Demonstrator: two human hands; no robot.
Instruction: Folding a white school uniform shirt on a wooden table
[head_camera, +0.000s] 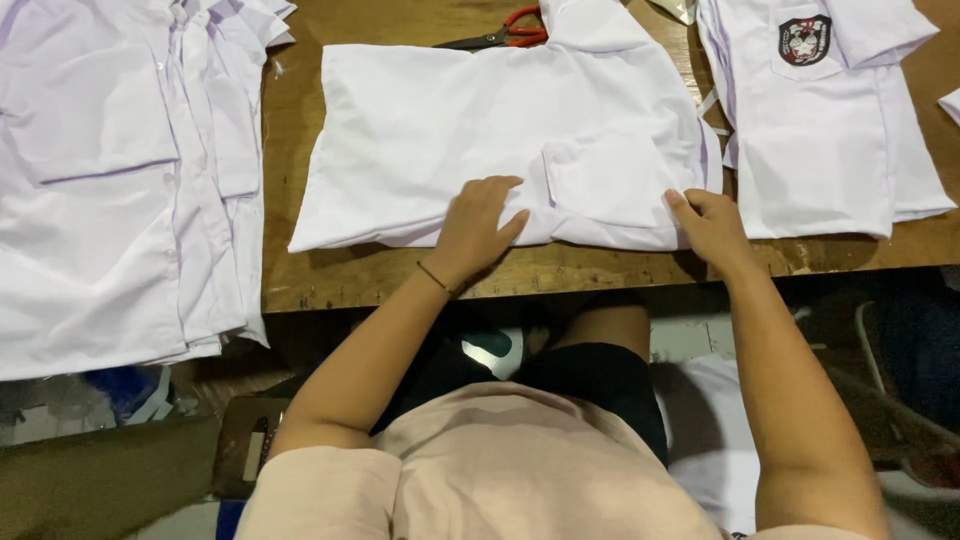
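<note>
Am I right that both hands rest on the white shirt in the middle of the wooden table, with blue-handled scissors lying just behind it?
Not quite: the scissors have red-orange handles, not blue, as the head view shows. The rest holds: the left hand and right hand both rest on the white shirt in the middle of the wooden table, with the scissors just behind it.

The only label in sight is a shield-shaped badge (804, 40) in dark, red and white, sewn on the chest pocket of the folded white shirt (830, 150) lying at the far right of the bench (400, 275).
</note>
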